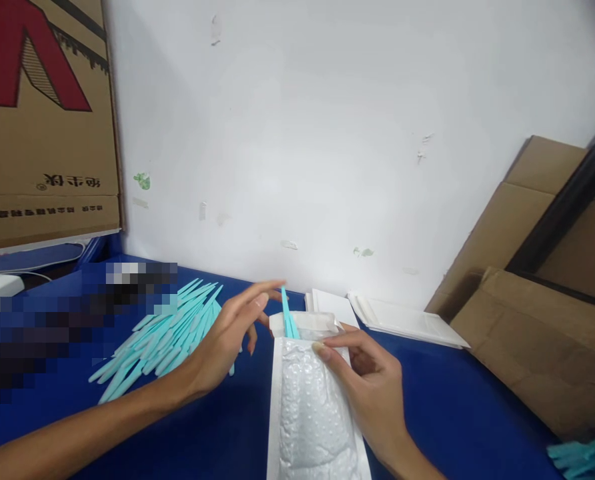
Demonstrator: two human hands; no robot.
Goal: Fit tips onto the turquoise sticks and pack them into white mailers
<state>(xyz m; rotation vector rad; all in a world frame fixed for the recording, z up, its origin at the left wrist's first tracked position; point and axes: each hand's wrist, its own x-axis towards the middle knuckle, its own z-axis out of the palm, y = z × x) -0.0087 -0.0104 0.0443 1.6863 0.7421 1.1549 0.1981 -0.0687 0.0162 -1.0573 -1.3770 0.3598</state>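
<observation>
In my right hand (370, 387) is the open top of a white bubble mailer (315, 407), pinched between thumb and fingers. The mailer stands upright in front of me, its flap turned back and its bubbled side facing me. A few thin turquoise plastic sticks (288, 320) poke out of its mouth; their lower ends are hidden inside. My left hand (232, 330) is just left of the mouth, its fingers apart and the index fingertip at the tip of the tallest stick. Behind that hand, a loose pile of similar turquoise sticks (170, 340) lies on the blue table (217, 433).
Flat white mailers (407, 320) lie in a stack by the wall, with more white packaging (327, 303) beside them. A large printed carton (47, 133) stands at the left. Brown cardboard (537, 353) leans at the right, near more turquoise pieces (587, 457).
</observation>
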